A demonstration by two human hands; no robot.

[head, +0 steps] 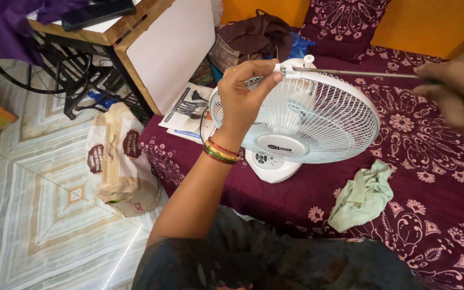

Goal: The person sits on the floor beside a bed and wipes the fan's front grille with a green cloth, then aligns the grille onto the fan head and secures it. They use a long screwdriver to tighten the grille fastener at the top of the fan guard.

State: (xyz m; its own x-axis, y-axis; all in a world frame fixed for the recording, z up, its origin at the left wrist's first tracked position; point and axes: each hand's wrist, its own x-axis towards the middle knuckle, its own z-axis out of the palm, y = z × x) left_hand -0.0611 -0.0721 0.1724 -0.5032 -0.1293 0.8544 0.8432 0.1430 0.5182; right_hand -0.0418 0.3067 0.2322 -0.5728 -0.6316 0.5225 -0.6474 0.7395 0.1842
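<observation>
At frame's edge the blurred right hand (455, 91) seemingly grips a screwdriver (350, 72); left hand (245, 91) pinches the fan (302, 121) rim.

Maroon floral bed (436, 177): fan (296, 121), green cloth (362, 196).

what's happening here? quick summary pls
A person is working on a small white table fan that sits on a bed with a maroon floral bedsheet. The left hand pinches the top rim of the fan's grille, while the right hand, blurred at the frame edge, holds a long screwdriver whose tip meets a white clip on that rim. A crumpled green cloth lies beside the fan.
</observation>
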